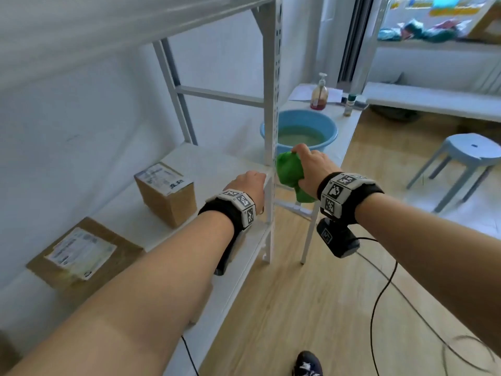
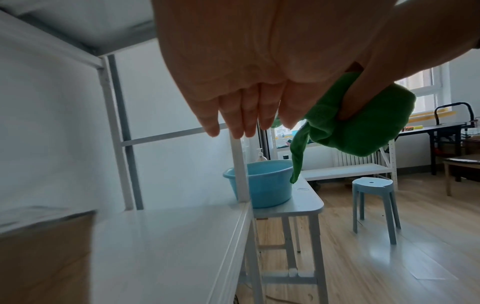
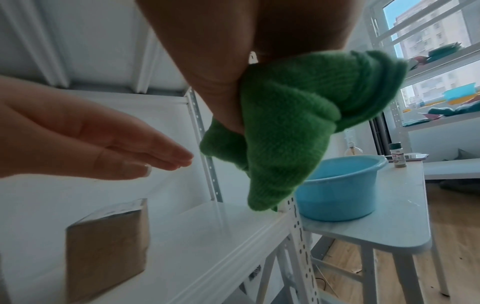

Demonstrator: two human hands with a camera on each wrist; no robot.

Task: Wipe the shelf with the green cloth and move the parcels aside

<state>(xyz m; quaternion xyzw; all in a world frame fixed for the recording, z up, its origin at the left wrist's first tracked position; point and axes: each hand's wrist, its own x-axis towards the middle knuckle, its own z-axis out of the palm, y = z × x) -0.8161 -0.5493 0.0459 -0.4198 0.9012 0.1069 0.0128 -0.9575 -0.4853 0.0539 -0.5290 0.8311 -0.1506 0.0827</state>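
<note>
My right hand grips the bunched green cloth just right of the shelf's front upright post; the cloth hangs over the shelf's right front corner. My left hand hovers above the white shelf board with straight fingers, holding nothing. A cube-shaped brown parcel with a label stands on the shelf to the left of that hand. A flat brown parcel lies nearer, at the left.
A blue basin with water sits on a small white table right of the shelf, with a soap pump bottle and a small jar behind it. A blue stool stands on the wood floor. Cables trail below.
</note>
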